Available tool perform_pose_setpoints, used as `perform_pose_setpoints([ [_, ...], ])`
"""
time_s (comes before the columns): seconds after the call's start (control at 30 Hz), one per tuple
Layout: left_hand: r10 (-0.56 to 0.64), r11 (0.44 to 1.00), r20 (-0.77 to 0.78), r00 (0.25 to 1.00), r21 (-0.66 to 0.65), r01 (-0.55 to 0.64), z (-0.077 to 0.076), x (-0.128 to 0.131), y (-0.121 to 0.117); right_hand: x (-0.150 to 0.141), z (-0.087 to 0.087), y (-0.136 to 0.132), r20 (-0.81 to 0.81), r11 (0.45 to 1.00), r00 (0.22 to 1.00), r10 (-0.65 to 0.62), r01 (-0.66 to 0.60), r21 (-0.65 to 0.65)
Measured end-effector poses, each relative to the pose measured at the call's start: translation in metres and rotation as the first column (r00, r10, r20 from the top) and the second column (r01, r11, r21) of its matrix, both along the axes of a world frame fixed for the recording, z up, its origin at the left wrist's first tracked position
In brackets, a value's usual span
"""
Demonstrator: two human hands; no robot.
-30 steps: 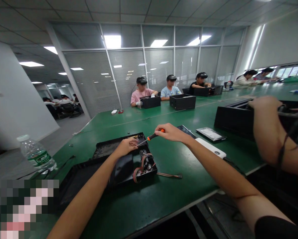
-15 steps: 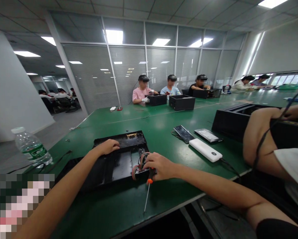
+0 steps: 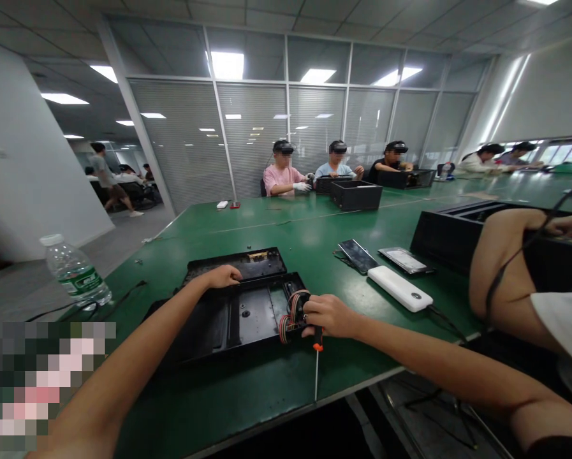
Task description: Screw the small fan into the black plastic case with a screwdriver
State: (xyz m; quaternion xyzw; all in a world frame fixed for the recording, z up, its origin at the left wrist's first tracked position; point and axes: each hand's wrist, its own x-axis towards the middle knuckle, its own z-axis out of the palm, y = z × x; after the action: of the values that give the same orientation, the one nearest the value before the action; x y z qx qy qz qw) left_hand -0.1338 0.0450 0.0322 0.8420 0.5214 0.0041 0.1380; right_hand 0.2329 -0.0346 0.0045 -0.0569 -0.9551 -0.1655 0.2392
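An open black metal computer case (image 3: 197,319) lies on the green table in front of me, its inside facing up. Coloured ribbon wires (image 3: 286,326) bunch at its right end. My left hand (image 3: 222,276) is closed over the far edge, beside a black panel (image 3: 238,262) lying behind the case. At the right end, my right hand (image 3: 331,314) grips a screwdriver (image 3: 318,344) with a dark handle and orange collar. Its shaft points down toward the table's front edge, away from the case. The fingers of this hand also touch the case end near the wires.
A water bottle (image 3: 78,274) stands at the left with dark cables near it. To the right lie a white power bank (image 3: 400,289), a phone (image 3: 357,256) and a hard drive (image 3: 405,260). A neighbour's arm (image 3: 500,268) rests by another black case (image 3: 439,233). Co-workers sit across the table.
My right hand has moved right with the screwdriver, and the shaft now points more straight down. The case's right end has shifted rightward too. A walking person has appeared in the left background.
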Motion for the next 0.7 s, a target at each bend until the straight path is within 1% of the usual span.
perform_pose_setpoints([
  [0.07,-0.085,0.993,-0.125,0.989,0.070,0.094,0.006,0.005,0.003,-0.001,-0.001,-0.001,-0.023,0.997,0.997,-0.073,0.072,-0.023],
  [0.13,-0.129,0.970,-0.214,0.968,0.174,0.168,0.016,0.009,0.004,-0.005,-0.002,-0.001,-0.022,0.991,0.992,-0.122,0.121,-0.057],
  [0.17,-0.125,0.957,-0.237,0.963,0.229,0.180,0.022,0.011,0.004,-0.008,-0.002,0.001,-0.019,0.988,0.990,-0.139,0.138,-0.075],
  [0.23,-0.090,0.934,-0.245,0.965,0.316,0.167,0.038,0.013,-0.002,-0.016,-0.003,0.008,-0.012,0.981,0.986,-0.166,0.164,-0.106],
  [0.3,-0.071,0.921,-0.251,0.965,0.355,0.160,0.055,0.014,-0.015,-0.027,-0.002,0.022,-0.003,0.976,0.984,-0.179,0.177,-0.130],
  [0.4,-0.098,0.909,-0.264,0.960,0.369,0.194,0.080,0.021,-0.047,-0.049,0.000,0.050,0.002,0.958,0.973,-0.230,0.227,-0.176],
  [0.5,-0.099,0.917,-0.281,0.955,0.347,0.197,0.095,0.031,-0.087,-0.074,0.001,0.077,-0.026,0.911,0.937,-0.349,0.333,-0.242],
  [0.57,-0.111,0.927,-0.279,0.954,0.318,0.200,0.098,0.037,-0.115,-0.083,0.003,0.089,-0.058,0.879,0.907,-0.416,0.385,-0.281],
  [0.6,-0.120,0.932,-0.272,0.955,0.300,0.203,0.097,0.039,-0.128,-0.083,0.003,0.092,-0.072,0.874,0.903,-0.424,0.388,-0.291],
  [0.63,-0.131,0.938,-0.264,0.956,0.280,0.205,0.095,0.041,-0.141,-0.079,0.004,0.093,-0.083,0.883,0.911,-0.404,0.365,-0.293],
  [0.7,-0.158,0.947,-0.245,0.957,0.236,0.216,0.090,0.044,-0.165,-0.061,0.005,0.093,-0.104,0.925,0.950,-0.294,0.255,-0.283],
])
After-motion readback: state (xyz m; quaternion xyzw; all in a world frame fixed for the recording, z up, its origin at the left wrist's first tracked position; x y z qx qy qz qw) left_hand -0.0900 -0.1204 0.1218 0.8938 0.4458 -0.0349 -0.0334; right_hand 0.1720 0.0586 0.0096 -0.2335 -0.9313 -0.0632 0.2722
